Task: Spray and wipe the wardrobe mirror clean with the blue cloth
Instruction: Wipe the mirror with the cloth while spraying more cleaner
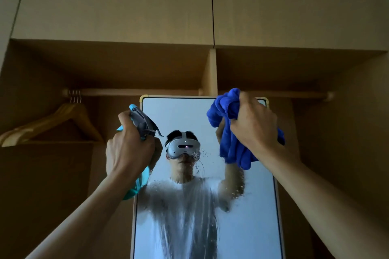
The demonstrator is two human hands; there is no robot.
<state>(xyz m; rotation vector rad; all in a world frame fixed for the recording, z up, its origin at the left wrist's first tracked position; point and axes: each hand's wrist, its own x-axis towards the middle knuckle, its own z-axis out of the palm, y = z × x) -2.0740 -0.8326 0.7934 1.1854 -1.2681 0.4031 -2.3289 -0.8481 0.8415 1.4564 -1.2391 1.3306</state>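
Head view: our left hand clenches the spray bottle beside the upper left edge of the mirror, our right hand bunches the blue cloth at its top right; the glass is wet mid-pane, so we judge wiping down comes next.

Dim, warm-toned frame; tall wet wardrobe mirror brightest area, pale reflected light; wardrobe edges bowed by wide-angle lens; focus soft.
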